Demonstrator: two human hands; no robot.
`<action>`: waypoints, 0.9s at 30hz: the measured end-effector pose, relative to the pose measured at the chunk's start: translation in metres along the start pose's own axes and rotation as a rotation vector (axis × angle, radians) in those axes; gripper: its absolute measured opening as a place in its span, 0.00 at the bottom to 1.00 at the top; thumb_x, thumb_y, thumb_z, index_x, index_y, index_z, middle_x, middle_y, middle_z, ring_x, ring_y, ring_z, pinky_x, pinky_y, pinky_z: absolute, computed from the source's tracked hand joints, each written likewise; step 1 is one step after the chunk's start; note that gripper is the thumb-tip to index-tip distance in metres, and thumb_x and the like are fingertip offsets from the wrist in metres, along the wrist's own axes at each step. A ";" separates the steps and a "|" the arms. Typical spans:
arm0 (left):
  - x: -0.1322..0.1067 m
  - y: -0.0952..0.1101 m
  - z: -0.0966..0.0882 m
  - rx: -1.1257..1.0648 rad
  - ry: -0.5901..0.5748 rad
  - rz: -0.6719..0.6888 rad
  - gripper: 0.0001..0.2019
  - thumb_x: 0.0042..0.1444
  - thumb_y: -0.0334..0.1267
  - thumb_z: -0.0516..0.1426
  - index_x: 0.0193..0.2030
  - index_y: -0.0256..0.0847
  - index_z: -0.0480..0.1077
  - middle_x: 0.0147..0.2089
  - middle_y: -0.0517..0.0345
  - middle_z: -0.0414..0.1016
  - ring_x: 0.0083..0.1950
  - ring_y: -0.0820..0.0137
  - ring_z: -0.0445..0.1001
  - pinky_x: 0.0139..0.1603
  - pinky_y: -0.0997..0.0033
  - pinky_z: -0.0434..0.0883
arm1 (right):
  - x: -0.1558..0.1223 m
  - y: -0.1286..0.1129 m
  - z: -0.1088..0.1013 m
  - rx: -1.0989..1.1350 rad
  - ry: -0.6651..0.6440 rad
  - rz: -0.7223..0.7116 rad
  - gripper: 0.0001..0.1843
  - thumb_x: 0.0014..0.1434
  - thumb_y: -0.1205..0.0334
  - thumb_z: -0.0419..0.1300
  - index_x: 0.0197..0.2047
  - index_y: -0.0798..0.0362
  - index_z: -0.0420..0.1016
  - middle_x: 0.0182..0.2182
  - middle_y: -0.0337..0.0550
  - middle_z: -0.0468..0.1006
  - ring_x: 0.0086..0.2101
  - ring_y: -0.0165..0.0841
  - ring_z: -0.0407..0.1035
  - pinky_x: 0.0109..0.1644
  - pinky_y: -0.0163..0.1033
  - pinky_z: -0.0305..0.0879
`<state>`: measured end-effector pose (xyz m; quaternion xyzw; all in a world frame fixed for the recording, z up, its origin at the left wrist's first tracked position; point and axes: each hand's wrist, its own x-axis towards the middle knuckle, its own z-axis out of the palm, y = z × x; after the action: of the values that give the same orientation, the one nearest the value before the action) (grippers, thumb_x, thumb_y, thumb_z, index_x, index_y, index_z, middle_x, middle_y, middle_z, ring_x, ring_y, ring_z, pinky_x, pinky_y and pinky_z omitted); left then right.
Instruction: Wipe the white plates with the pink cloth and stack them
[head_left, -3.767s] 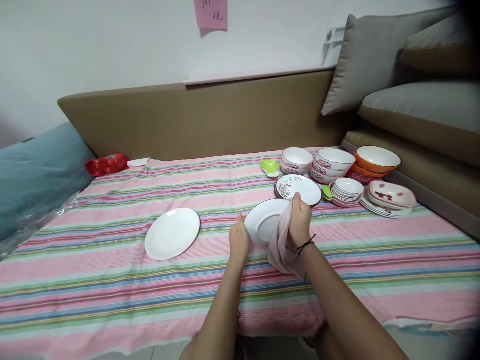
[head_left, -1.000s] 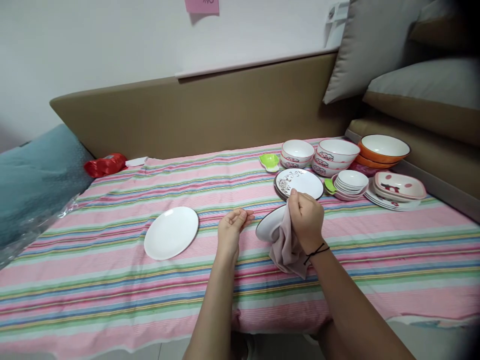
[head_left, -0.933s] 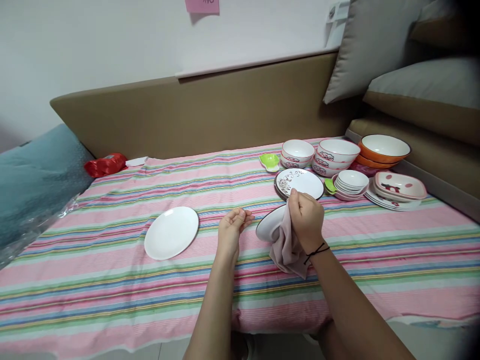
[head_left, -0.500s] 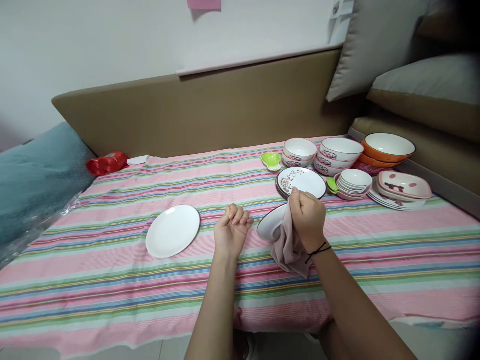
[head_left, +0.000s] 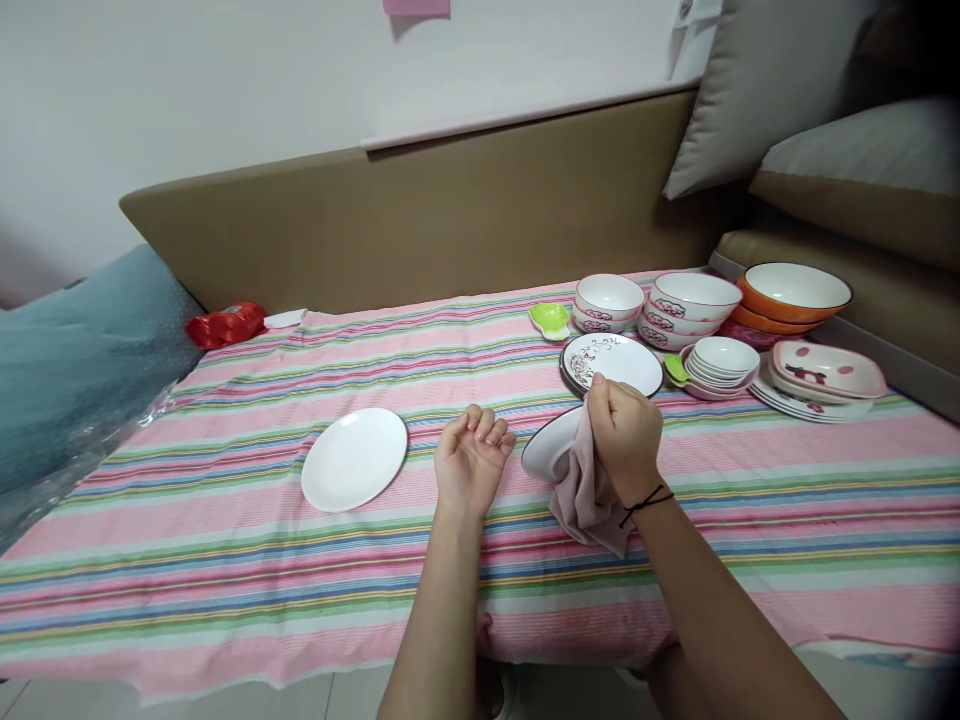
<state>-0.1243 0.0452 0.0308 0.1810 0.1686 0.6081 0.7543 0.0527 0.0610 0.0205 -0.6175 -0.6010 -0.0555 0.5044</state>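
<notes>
My right hand [head_left: 626, 435], a dark cord round its wrist, is closed on a dusty-pink cloth [head_left: 589, 505] and, through it, the edge of a white dark-rimmed plate [head_left: 551, 443]. That plate is held tilted, and the hand and cloth hide part of it. Left of it, my left hand [head_left: 474, 460] is palm up with fingers loosely curled and nothing in them. A plain white plate [head_left: 355, 460] lies flat farther left. Just beyond my right hand sits a stack of flower-patterned plates [head_left: 619, 362].
Stacked bowls [head_left: 609, 292], larger bowls [head_left: 694, 297] and orange bowls [head_left: 795, 292] stand at the back right. Nearer are small white bowls [head_left: 724, 357], pink dishes [head_left: 829, 372] and a green leaf-shaped dish [head_left: 551, 320]. A red package [head_left: 225, 326] lies far left on the striped cloth [head_left: 247, 540].
The fingers of my left hand have uncurled slightly. My right hand keeps its grip on the plate and cloth. The whole view has shifted a little.
</notes>
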 end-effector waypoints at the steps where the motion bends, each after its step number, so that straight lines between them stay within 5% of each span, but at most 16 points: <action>1: 0.000 0.000 0.000 0.015 0.008 0.004 0.10 0.57 0.34 0.50 0.25 0.41 0.54 0.25 0.65 0.47 0.25 0.77 0.56 0.30 0.75 0.63 | 0.000 0.000 0.000 -0.002 -0.002 0.001 0.22 0.65 0.60 0.45 0.18 0.50 0.52 0.16 0.40 0.62 0.21 0.29 0.53 0.28 0.39 0.45; 7: 0.002 -0.002 -0.001 0.119 0.015 0.013 0.07 0.53 0.34 0.54 0.27 0.40 0.59 0.27 0.64 0.55 0.27 0.77 0.61 0.33 0.74 0.65 | 0.000 0.001 0.000 -0.008 -0.001 0.006 0.22 0.65 0.59 0.45 0.18 0.50 0.53 0.16 0.40 0.63 0.21 0.29 0.54 0.28 0.39 0.46; 11: 0.003 -0.007 -0.004 0.580 0.082 0.061 0.03 0.51 0.35 0.57 0.29 0.40 0.67 0.39 0.57 0.71 0.45 0.69 0.70 0.46 0.70 0.66 | 0.000 0.002 0.001 -0.009 -0.001 0.000 0.22 0.65 0.59 0.45 0.18 0.50 0.53 0.16 0.39 0.63 0.21 0.29 0.54 0.28 0.38 0.45; 13: 0.001 -0.010 -0.005 0.808 0.033 0.048 0.05 0.53 0.38 0.56 0.34 0.40 0.71 0.45 0.55 0.74 0.50 0.66 0.70 0.50 0.68 0.65 | 0.000 0.003 0.001 -0.017 -0.002 0.011 0.23 0.65 0.59 0.45 0.18 0.51 0.53 0.16 0.39 0.62 0.21 0.29 0.53 0.28 0.38 0.45; 17: -0.002 -0.020 -0.007 1.085 -0.176 -0.073 0.11 0.55 0.41 0.57 0.43 0.42 0.72 0.43 0.56 0.75 0.45 0.66 0.70 0.46 0.69 0.65 | 0.003 0.013 -0.002 -0.027 0.018 0.103 0.24 0.66 0.58 0.44 0.17 0.51 0.50 0.14 0.36 0.58 0.19 0.27 0.48 0.26 0.39 0.41; 23: 0.004 -0.040 -0.011 1.294 -0.044 0.151 0.05 0.58 0.37 0.52 0.39 0.43 0.68 0.23 0.66 0.65 0.28 0.71 0.64 0.32 0.72 0.59 | 0.003 0.032 -0.001 0.081 0.086 0.311 0.27 0.66 0.50 0.43 0.17 0.50 0.47 0.14 0.33 0.49 0.18 0.26 0.45 0.25 0.38 0.39; 27: 0.006 -0.045 -0.006 1.220 0.016 0.327 0.06 0.58 0.37 0.51 0.41 0.44 0.68 0.36 0.59 0.73 0.38 0.68 0.71 0.38 0.72 0.63 | -0.004 0.025 0.005 0.148 0.109 0.381 0.27 0.66 0.47 0.43 0.18 0.49 0.48 0.14 0.33 0.50 0.19 0.26 0.45 0.24 0.38 0.41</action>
<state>-0.0874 0.0426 0.0044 0.5976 0.4609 0.5113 0.4112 0.0691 0.0675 0.0021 -0.6772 -0.4477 0.0518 0.5817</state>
